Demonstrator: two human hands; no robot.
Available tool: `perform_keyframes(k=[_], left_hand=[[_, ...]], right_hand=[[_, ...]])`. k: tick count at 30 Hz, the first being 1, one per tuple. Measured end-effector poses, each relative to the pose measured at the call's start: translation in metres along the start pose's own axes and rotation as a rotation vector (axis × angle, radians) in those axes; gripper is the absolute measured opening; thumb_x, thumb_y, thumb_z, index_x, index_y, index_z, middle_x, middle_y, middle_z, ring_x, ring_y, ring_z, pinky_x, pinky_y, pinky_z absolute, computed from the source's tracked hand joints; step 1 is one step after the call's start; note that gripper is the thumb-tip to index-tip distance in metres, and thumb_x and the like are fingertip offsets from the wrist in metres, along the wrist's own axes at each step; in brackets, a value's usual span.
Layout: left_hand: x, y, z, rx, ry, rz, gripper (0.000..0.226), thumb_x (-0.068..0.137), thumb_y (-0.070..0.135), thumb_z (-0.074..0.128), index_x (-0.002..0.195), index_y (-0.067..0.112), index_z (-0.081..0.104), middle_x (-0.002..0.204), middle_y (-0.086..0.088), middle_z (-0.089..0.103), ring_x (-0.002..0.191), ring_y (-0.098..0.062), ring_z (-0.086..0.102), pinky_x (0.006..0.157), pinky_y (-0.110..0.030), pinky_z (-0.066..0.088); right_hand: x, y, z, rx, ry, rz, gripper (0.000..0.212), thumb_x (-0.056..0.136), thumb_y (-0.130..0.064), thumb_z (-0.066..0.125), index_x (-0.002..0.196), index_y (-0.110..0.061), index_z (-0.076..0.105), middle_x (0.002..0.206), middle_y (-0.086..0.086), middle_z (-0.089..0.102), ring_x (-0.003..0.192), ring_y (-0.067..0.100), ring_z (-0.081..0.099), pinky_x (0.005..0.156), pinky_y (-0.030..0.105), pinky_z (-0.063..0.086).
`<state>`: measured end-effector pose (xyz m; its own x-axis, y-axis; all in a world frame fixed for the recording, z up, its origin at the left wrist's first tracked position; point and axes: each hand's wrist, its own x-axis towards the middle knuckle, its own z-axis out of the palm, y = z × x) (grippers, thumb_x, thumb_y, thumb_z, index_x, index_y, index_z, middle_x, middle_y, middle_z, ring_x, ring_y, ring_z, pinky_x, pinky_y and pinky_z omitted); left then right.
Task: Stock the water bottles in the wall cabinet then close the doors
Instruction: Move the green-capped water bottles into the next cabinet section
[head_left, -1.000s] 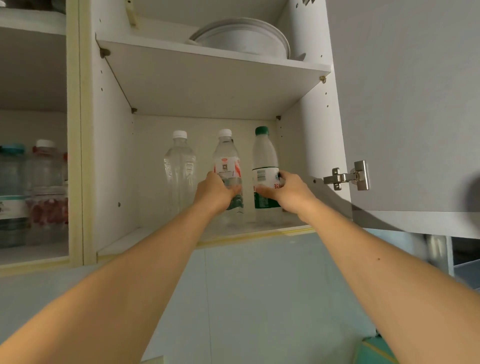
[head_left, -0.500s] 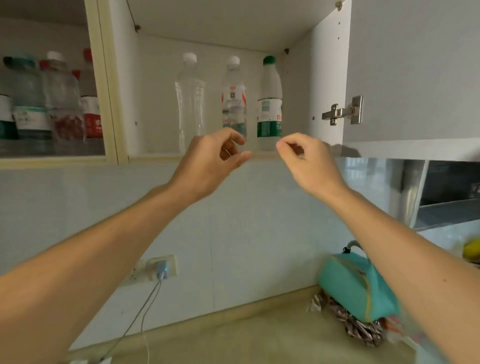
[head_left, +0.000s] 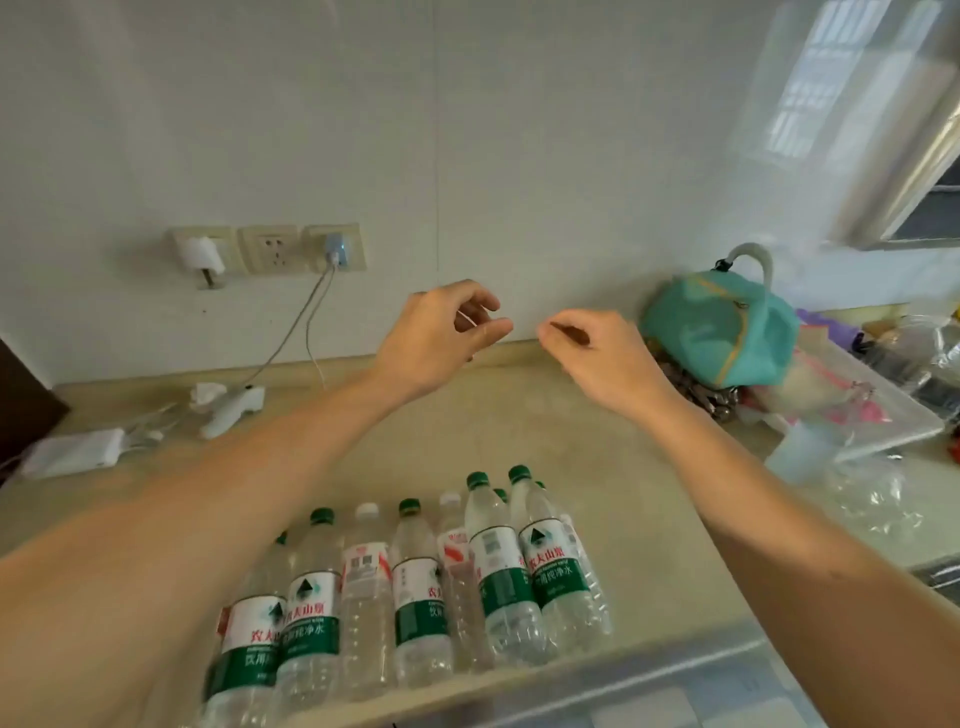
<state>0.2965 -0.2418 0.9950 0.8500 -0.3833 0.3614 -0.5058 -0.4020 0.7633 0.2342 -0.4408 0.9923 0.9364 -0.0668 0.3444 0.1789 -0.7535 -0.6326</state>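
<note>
Several water bottles (head_left: 415, 587) stand in a cluster on the beige counter (head_left: 623, 457) near its front edge, most with green caps and green-white labels, some with white caps and red labels. My left hand (head_left: 441, 332) and my right hand (head_left: 597, 353) hover side by side above the counter's back, well above and behind the bottles. Both have loosely curled fingers and hold nothing. The wall cabinet is out of view.
A teal bag (head_left: 722, 322) and a clear plastic bin (head_left: 857, 410) with cluttered items sit at the right. Wall sockets (head_left: 270, 249) with chargers and hanging cables, a white device (head_left: 228, 405) and a white box (head_left: 72, 457) lie at the left.
Both hands let go of the two bottles on the cabinet shelf and drew back down. The view has swung from the cabinet to the counter with its bottles.
</note>
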Motion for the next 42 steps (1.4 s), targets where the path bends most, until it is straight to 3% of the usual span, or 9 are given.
perform_keyframes(k=[7, 16, 19, 24, 29, 33, 36, 39, 42], left_hand=[[-0.057, -0.09, 0.07, 0.095, -0.15, -0.338, 0.044, 0.09, 0.045, 0.07, 0.122, 0.016, 0.063, 0.108, 0.003, 0.069, 0.091, -0.008, 0.066, 0.08, -0.03, 0.057], [-0.107, -0.143, 0.138, 0.108, -0.278, -0.713, 0.078, 0.08, 0.07, 0.067, 0.138, 0.02, 0.049, 0.122, 0.004, 0.065, 0.094, -0.007, 0.064, 0.072, -0.026, 0.057], [-0.105, -0.144, 0.148, 0.099, -0.224, -0.773, 0.084, 0.078, 0.072, 0.069, 0.14, 0.021, 0.048, 0.13, 0.002, 0.065, 0.092, -0.005, 0.06, 0.061, -0.018, 0.043], [-0.101, -0.136, 0.152, -0.003, -0.183, -0.866, 0.089, 0.078, 0.066, 0.073, 0.149, 0.024, 0.04, 0.136, 0.005, 0.061, 0.084, 0.002, 0.049, 0.058, -0.016, 0.03], [-0.107, -0.13, 0.153, -0.111, -0.073, -0.836, 0.088, 0.08, 0.065, 0.071, 0.152, 0.03, 0.034, 0.136, 0.014, 0.056, 0.091, 0.006, 0.048, 0.066, -0.015, 0.033], [-0.104, -0.125, 0.144, -0.338, 0.021, -0.828, 0.075, 0.073, 0.064, 0.077, 0.139, 0.04, 0.05, 0.114, 0.023, 0.069, 0.099, -0.003, 0.07, 0.09, -0.035, 0.056], [-0.096, -0.119, 0.136, -0.356, 0.03, -0.762, 0.069, 0.065, 0.067, 0.08, 0.124, 0.055, 0.046, 0.113, 0.029, 0.066, 0.101, 0.011, 0.064, 0.092, -0.033, 0.05], [-0.08, -0.114, 0.13, -0.327, 0.095, -0.704, 0.084, 0.066, 0.059, 0.082, 0.141, 0.045, 0.045, 0.134, 0.015, 0.059, 0.119, -0.004, 0.056, 0.101, -0.041, 0.046], [-0.059, -0.106, 0.119, -0.24, 0.178, -0.593, 0.065, 0.076, 0.044, 0.082, 0.133, 0.04, 0.053, 0.115, 0.023, 0.068, 0.101, 0.01, 0.061, 0.087, -0.025, 0.044]], right_hand=[[-0.03, 0.068, 0.058, -0.024, -0.251, 0.132, 0.028, 0.101, -0.031, 0.059, 0.121, -0.016, 0.073, 0.116, -0.004, 0.073, 0.094, 0.003, 0.061, 0.076, 0.002, 0.04], [-0.065, 0.134, 0.122, 0.059, -0.595, 0.522, 0.071, 0.089, -0.04, 0.073, 0.148, -0.016, 0.042, 0.14, 0.005, 0.057, 0.111, 0.021, 0.063, 0.087, 0.034, 0.054], [-0.063, 0.143, 0.132, 0.14, -0.607, 0.595, 0.085, 0.083, -0.045, 0.079, 0.152, -0.021, 0.035, 0.142, 0.004, 0.056, 0.109, 0.021, 0.064, 0.077, 0.028, 0.051], [-0.057, 0.149, 0.135, 0.26, -0.667, 0.665, 0.085, 0.078, -0.044, 0.084, 0.147, -0.023, 0.04, 0.109, -0.01, 0.06, 0.087, 0.009, 0.066, 0.058, 0.022, 0.05], [-0.06, 0.158, 0.13, 0.482, -0.637, 0.714, 0.072, 0.076, -0.034, 0.087, 0.137, -0.021, 0.052, 0.113, -0.001, 0.071, 0.091, 0.014, 0.073, 0.062, 0.023, 0.056], [-0.053, 0.163, 0.116, 0.735, -0.605, 0.76, 0.048, 0.077, -0.016, 0.087, 0.113, -0.032, 0.06, 0.105, 0.005, 0.076, 0.084, 0.016, 0.077, 0.062, 0.024, 0.058], [-0.042, 0.16, 0.108, 0.798, -0.623, 0.712, 0.061, 0.071, -0.016, 0.086, 0.126, -0.025, 0.06, 0.114, 0.012, 0.073, 0.095, 0.023, 0.076, 0.077, 0.034, 0.06], [-0.024, 0.148, 0.098, 0.761, -0.534, 0.621, 0.081, 0.061, -0.023, 0.088, 0.135, -0.018, 0.055, 0.118, 0.007, 0.071, 0.105, 0.023, 0.072, 0.095, 0.045, 0.057], [-0.001, 0.136, 0.085, 0.634, -0.412, 0.42, 0.069, 0.065, -0.029, 0.091, 0.127, -0.028, 0.061, 0.112, -0.008, 0.071, 0.104, 0.009, 0.069, 0.095, 0.041, 0.056]])
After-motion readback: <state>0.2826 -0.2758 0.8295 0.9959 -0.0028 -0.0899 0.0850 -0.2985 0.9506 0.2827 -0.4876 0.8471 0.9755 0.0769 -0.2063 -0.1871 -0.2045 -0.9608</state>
